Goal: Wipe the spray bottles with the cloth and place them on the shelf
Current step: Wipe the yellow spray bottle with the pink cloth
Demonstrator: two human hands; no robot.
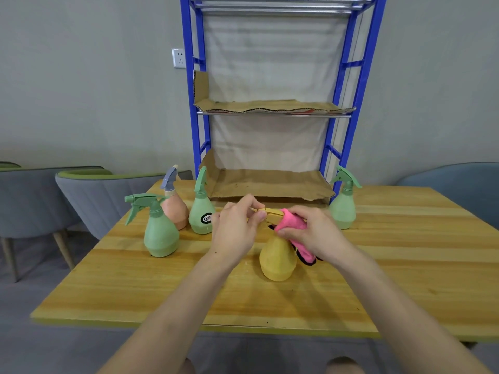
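Observation:
A yellow spray bottle [277,261] stands on the wooden table [405,279] in front of me. My left hand [237,228] pinches the nozzle end of its spray head. My right hand [314,233] grips a pink cloth [293,224] and presses it round the head and neck of the bottle. A fold of the cloth with a black edge hangs down behind the bottle. To the left stand two green bottles [160,233] [202,211] and a peach bottle with a grey head [175,209]. Another green bottle [343,206] stands to the right.
A blue metal shelf rack [197,109] stands at the table's far edge, its lower shelf [270,184] and middle shelf [270,106] lined with cardboard. Grey chairs [91,195] stand to the left and a blue chair [459,182] to the right.

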